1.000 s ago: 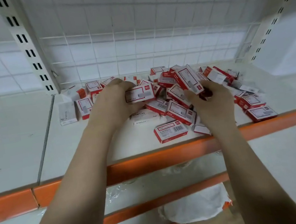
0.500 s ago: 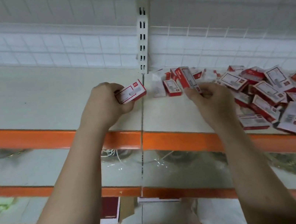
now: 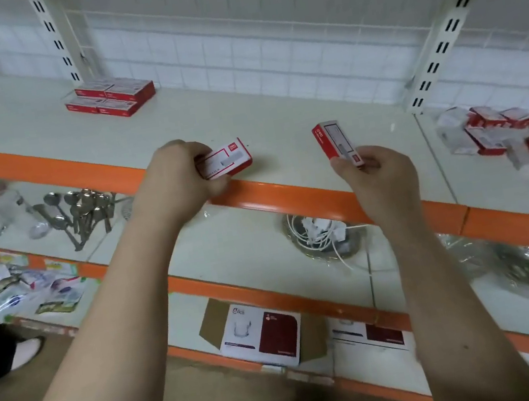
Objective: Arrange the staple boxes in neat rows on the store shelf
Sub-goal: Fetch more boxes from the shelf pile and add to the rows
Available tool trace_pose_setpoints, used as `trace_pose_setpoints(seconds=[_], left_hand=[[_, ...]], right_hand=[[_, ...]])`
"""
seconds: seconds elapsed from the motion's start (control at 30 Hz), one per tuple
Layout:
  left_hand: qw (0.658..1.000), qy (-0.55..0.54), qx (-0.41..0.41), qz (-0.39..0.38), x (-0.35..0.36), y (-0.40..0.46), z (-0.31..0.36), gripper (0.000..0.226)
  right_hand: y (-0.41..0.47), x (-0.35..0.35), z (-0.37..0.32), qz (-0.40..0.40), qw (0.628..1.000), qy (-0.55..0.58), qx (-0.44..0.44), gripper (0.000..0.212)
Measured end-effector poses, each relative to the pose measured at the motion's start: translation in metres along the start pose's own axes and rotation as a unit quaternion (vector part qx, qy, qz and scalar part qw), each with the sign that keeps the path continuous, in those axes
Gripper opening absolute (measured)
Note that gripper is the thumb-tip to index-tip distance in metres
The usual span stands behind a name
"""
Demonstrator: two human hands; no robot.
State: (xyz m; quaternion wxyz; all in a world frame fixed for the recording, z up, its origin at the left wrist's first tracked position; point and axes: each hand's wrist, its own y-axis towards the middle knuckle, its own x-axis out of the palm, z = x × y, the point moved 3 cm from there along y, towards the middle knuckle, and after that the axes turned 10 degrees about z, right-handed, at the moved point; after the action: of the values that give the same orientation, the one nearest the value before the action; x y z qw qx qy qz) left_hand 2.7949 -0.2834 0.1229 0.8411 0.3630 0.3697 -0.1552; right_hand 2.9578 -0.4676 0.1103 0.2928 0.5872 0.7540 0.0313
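My left hand [image 3: 176, 179] grips a red and white staple box [image 3: 227, 160] lying flat, just above the orange front rail [image 3: 290, 196] of the white shelf [image 3: 242, 113]. My right hand [image 3: 373, 176] pinches a second staple box [image 3: 337, 143] held on end over the same shelf. At the back left, beside an upright, a neat block of staple boxes [image 3: 111, 98] sits in two rows. A loose pile of staple boxes [image 3: 505, 134] lies at the right, on the adjoining shelf section.
White slotted uprights [image 3: 447, 29] stand against the wire-grid back wall. The shelf below holds metal spoons [image 3: 77, 209], a coiled white cable [image 3: 317, 233] and plastic-wrapped goods [image 3: 526, 266]. Boxed goods [image 3: 260, 332] sit on the lowest shelf. A person's shoe [image 3: 24, 352] shows at the left.
The view has swung left from the loose pile to the bare shelf section. Both hands have carried their boxes leftward, and the neat block at the back has come into sight.
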Motion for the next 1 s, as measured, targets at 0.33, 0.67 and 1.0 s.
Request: trace_pose_setpoints(seconds=[0.33,0.67,1.0], left_hand=[[0.999,0.015,-0.026,0.019,-0.027,0.045,-0.113,0.027],[0.997,0.066,-0.024,0.013,-0.045,0.146,-0.215,0.03],[0.997,0.041,0.004,-0.067,-0.03,0.216,-0.266,0.033]], right_hand=[[0.021,0.122,-0.043,-0.034,0.999,-0.019,-0.037,0.015],[0.071,0.26,-0.098,-0.054,0.997,-0.025,-0.051,0.017],[0.085,0.302,-0.123,-0.079,0.991,-0.099,-0.049,0.016]])
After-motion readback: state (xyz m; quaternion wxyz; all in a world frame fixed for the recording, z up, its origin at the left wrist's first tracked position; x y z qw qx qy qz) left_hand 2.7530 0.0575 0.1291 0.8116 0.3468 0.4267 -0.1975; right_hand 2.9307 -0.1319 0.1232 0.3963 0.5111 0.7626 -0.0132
